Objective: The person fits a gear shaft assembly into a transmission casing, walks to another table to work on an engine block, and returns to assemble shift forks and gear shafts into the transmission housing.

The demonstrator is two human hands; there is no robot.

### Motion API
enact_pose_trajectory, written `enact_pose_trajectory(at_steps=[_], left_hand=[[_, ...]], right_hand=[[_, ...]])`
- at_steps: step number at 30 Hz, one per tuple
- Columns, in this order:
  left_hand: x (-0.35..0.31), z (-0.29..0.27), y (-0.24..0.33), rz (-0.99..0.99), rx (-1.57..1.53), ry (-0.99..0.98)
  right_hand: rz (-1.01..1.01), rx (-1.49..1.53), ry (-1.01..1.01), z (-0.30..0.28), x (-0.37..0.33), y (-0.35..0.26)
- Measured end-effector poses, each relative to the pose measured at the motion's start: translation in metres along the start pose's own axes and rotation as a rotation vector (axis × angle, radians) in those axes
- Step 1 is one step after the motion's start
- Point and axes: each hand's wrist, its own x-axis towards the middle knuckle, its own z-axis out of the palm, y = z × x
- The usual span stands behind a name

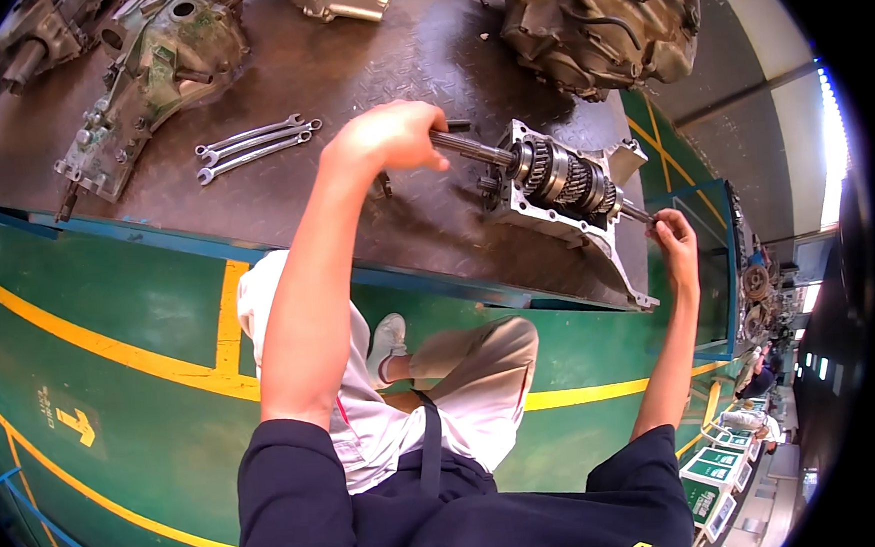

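A gear shaft with several toothed gears lies across an open metal gearbox housing on the dark workbench. My left hand is closed round the shaft's long splined end, left of the housing. At the opposite end, my right hand pinches the thin tip of the same shaft, just past the housing's right side. Whether the gears rest fully in the housing or are held slightly above it, I cannot tell. A small dark part lies under my left wrist, partly hidden.
Several combination wrenches lie left of my left hand. A greenish gearbox casing stands at the far left, a large transmission at the back right. The workbench has a blue front edge; people are visible at far right.
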Motion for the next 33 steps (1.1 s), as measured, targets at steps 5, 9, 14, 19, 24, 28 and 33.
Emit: enact_pose_trajectory(at_steps=[5,9,14,19,24,28,33], left_hand=[[0.001,-0.003,-0.024,0.014,-0.124,0.170],[0.005,-0.002,-0.027,-0.075,-0.270,0.114],[0.005,-0.001,-0.024,-0.111,-0.295,0.180],[0.016,0.004,-0.027,-0.241,-0.372,0.105],[0.018,0.019,-0.010,-0.354,-0.107,0.279],[0.015,0.009,-0.018,-0.388,-0.275,0.135],[0.009,0.005,-0.025,-0.122,-0.316,0.072]], right_hand=[[-0.026,0.161,0.072,0.018,0.006,0.022],[0.015,0.182,0.063,0.020,0.001,0.028],[-0.023,0.106,0.048,0.024,0.002,0.025],[-0.015,0.035,0.071,0.034,0.003,0.019],[0.283,0.334,-0.022,0.027,0.018,0.018],[0.411,0.371,0.066,0.049,0.013,0.002],[0.059,-0.084,0.201,0.053,-0.009,-0.012]])
